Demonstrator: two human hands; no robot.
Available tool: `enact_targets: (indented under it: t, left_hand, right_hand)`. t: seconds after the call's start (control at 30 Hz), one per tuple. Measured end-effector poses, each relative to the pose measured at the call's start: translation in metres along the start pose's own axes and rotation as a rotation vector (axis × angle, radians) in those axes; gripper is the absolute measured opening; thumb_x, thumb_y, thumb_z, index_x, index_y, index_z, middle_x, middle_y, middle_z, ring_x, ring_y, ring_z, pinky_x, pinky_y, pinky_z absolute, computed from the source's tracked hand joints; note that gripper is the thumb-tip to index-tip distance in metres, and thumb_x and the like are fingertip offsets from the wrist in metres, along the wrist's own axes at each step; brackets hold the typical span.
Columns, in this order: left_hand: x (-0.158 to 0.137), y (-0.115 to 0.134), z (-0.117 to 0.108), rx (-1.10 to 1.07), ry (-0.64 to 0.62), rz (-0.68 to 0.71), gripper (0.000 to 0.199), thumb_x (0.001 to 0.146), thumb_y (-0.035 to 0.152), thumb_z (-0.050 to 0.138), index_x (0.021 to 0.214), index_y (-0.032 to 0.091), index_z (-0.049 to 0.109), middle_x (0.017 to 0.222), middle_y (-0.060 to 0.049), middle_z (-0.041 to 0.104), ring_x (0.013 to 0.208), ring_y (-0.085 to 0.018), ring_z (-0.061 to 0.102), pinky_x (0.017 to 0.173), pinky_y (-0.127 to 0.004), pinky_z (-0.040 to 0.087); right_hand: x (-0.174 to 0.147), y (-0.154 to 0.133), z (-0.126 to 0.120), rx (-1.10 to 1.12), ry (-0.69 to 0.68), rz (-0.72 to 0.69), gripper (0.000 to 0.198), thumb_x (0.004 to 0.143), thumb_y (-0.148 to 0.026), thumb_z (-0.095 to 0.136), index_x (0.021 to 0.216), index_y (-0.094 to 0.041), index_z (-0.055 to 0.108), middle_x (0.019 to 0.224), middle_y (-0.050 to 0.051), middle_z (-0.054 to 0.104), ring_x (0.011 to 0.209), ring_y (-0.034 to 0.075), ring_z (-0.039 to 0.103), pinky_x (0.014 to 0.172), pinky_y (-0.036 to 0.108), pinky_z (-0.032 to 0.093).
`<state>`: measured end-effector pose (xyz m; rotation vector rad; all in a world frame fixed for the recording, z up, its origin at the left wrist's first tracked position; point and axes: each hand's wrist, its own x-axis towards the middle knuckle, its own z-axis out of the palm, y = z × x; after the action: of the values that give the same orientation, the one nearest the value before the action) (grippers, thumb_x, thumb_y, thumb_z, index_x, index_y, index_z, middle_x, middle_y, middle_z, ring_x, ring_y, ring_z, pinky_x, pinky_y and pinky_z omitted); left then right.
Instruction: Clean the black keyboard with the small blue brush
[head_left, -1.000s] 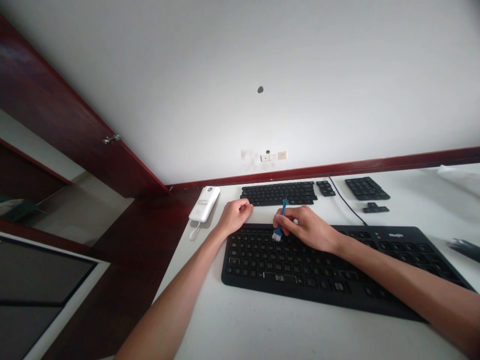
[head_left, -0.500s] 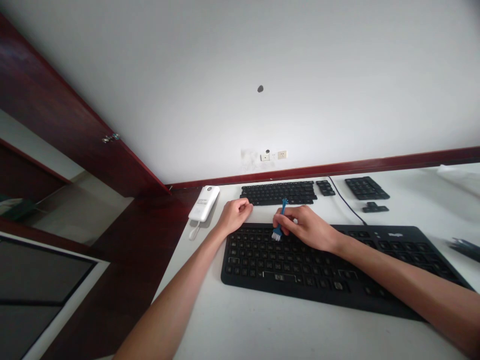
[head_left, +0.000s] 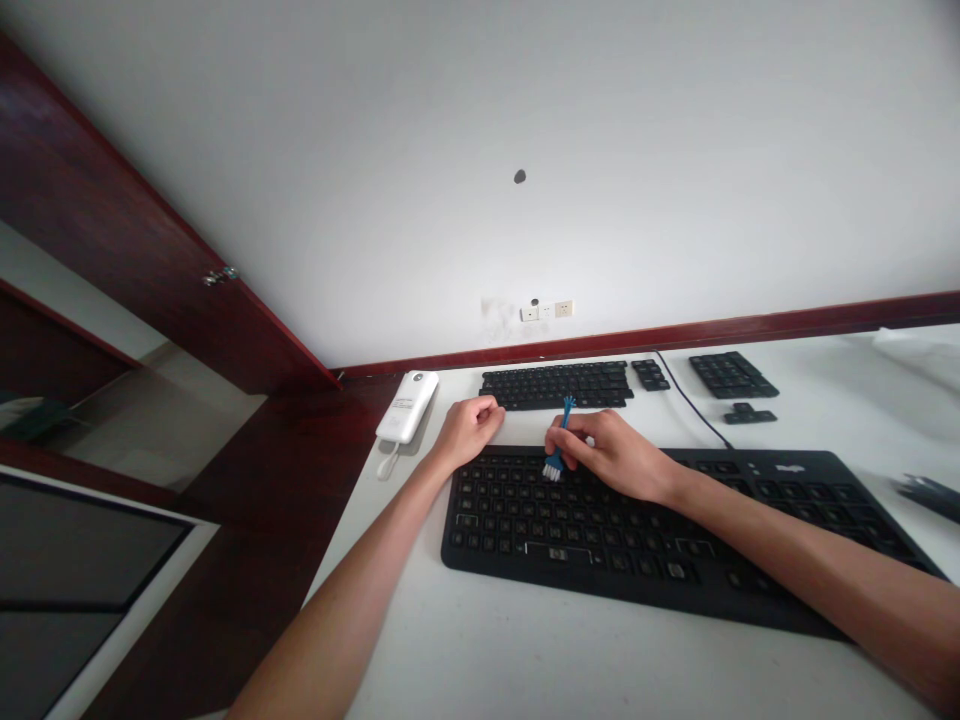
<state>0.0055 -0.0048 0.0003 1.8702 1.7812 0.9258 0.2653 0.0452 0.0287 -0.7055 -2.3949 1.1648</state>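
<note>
Pinched in my right hand (head_left: 619, 455) is a small blue cleaning brush (head_left: 553, 466), white bristles pointing down at the upper rows of a black keyboard base (head_left: 540, 570). Its keycaps are off, leaving bare sockets. My right forearm crosses above the keyboard's right half and hides part of it. At the keyboard's upper left corner rests my left hand (head_left: 471, 430), its fingers curled into a loose fist with nothing visible in it. Behind both hands lie detached black keycaps (head_left: 555, 384), laid out in keyboard order.
Smaller keycap groups, including a number pad block (head_left: 733, 375) and arrow keys (head_left: 750, 413), sit at the back right. A cable (head_left: 694, 405) runs backward from the keyboard. On the left is a white power bank (head_left: 408, 408) with a strap, near the white table's edge (head_left: 352, 535).
</note>
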Motion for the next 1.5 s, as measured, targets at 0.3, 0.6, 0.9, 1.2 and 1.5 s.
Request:
enact_targets:
  t: [0.3,0.6,0.9,1.2,1.5]
  left_hand:
    - [0.0008,-0.0017,0.0013,0.014,0.005,0.005,0.037,0.097,0.041,0.052,0.068,0.019,0.047,0.064,0.003,0.043,0.062,-0.012,0.037,0.061,-0.027,0.027]
    - [0.0008,-0.0013,0.001,0.004,0.0,-0.001,0.036,0.097,0.041,0.052,0.069,0.019,0.046,0.065,0.003,0.044,0.063,-0.012,0.037,0.061,-0.027,0.028]
    - [0.0003,-0.0002,0.0003,0.003,-0.004,0.003,0.036,0.097,0.04,0.052,0.069,0.019,0.046,0.065,0.003,0.044,0.063,-0.012,0.037,0.061,-0.027,0.027]
    - [0.0016,-0.0028,0.0015,0.014,-0.002,0.002,0.036,0.097,0.041,0.052,0.069,0.019,0.047,0.065,0.003,0.044,0.062,-0.012,0.037,0.061,-0.027,0.027]
    - [0.0014,-0.0014,0.0007,0.007,-0.001,0.002,0.036,0.098,0.04,0.052,0.069,0.019,0.046,0.065,0.003,0.043,0.063,-0.012,0.037,0.061,-0.027,0.026]
  right_hand:
    - [-0.0004,0.0008,0.0001,0.015,-0.001,-0.01,0.04,0.106,-0.041,0.045,0.091,-0.018,0.075,0.068,0.001,0.065,0.061,0.016,0.057,0.061,0.027,0.04]
    - [-0.0008,0.0002,-0.0002,0.008,-0.002,-0.011,0.041,0.106,-0.04,0.044,0.092,-0.018,0.075,0.068,0.001,0.066,0.061,0.015,0.057,0.06,0.027,0.04]
    - [-0.0007,0.0,-0.0003,0.008,0.001,-0.007,0.039,0.106,-0.039,0.045,0.092,-0.018,0.075,0.068,0.001,0.066,0.062,0.015,0.057,0.061,0.028,0.04]
    - [-0.0007,0.0007,-0.0002,0.005,-0.001,-0.012,0.039,0.106,-0.038,0.045,0.091,-0.018,0.075,0.068,0.001,0.066,0.061,0.015,0.057,0.06,0.027,0.04]
    - [-0.0004,0.0006,0.0001,0.008,0.002,-0.013,0.037,0.106,-0.036,0.046,0.092,-0.019,0.075,0.068,0.0,0.066,0.061,0.014,0.056,0.061,0.026,0.039]
